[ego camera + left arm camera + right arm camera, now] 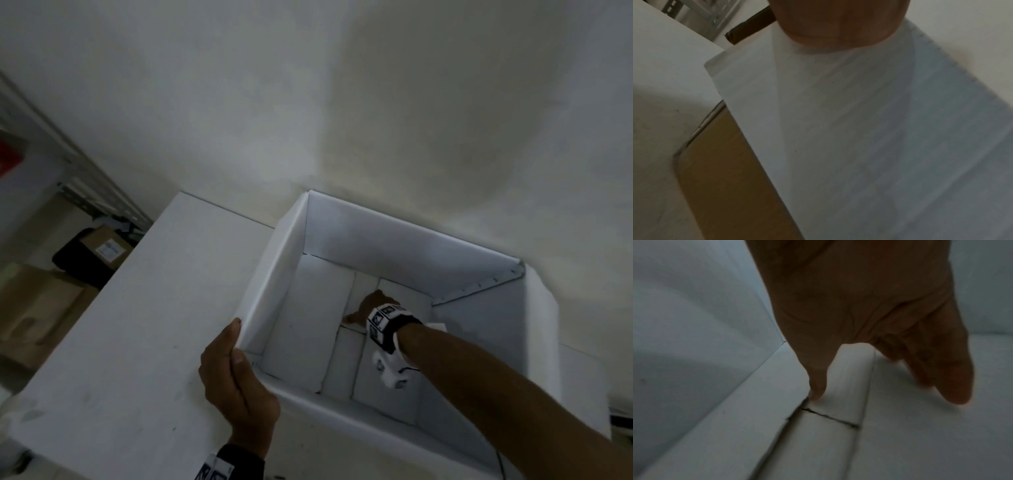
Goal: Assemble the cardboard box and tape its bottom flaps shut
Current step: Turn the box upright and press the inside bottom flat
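Box (pixel 394 240) open side up; left hand (pixel 236 387) pinches its near corner; right hand (pixel 370 306) inside, fingers spread, should push floor flaps flat, gently

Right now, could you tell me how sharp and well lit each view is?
Head view: dim, soft, the box walls bent by the wide lens. Left wrist: blurred, left hand out of focus. Right wrist: dark, right hand nearly silhouetted, far fingers smeared.

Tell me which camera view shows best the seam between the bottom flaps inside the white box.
The right wrist view: the seam lies close under the right hand. The head view shows it small and partly hidden by that hand; the left wrist view shows only outer cardboard.
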